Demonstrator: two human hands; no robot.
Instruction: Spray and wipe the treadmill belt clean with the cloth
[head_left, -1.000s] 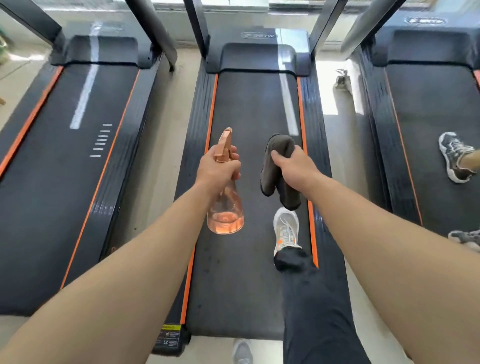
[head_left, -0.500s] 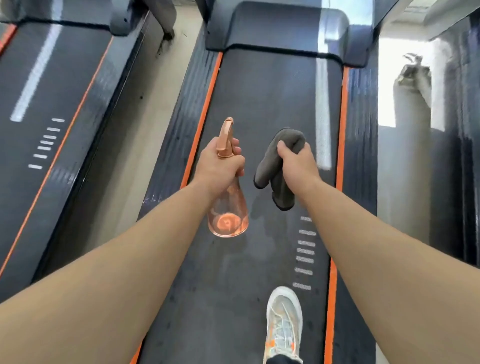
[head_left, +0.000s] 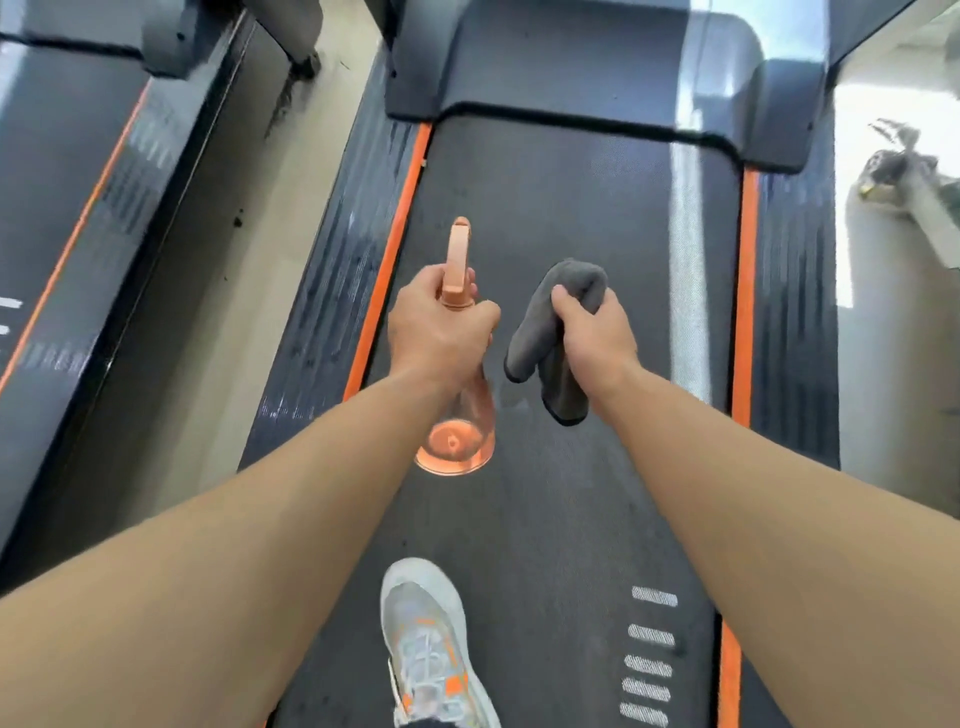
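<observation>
A dark treadmill belt (head_left: 566, 218) with orange side stripes runs away from me. My left hand (head_left: 439, 327) grips the neck of a clear peach spray bottle (head_left: 457, 441), its nozzle pointing forward over the belt. My right hand (head_left: 597, 332) holds a folded grey cloth (head_left: 535, 322) that hangs down from the fist, above the belt's middle. Both hands are held in the air, close side by side.
My white and orange shoe (head_left: 431, 644) stands on the belt near the bottom. The black motor cover (head_left: 597, 67) closes the belt's far end. A second treadmill (head_left: 62, 182) lies to the left across a strip of floor. Something pale lies on the sunlit floor (head_left: 904, 187) at right.
The view has moved forward along the belt and the motor cover is nearer. A different shoe now shows, left of the belt's middle. Both hands keep the same hold on bottle and cloth.
</observation>
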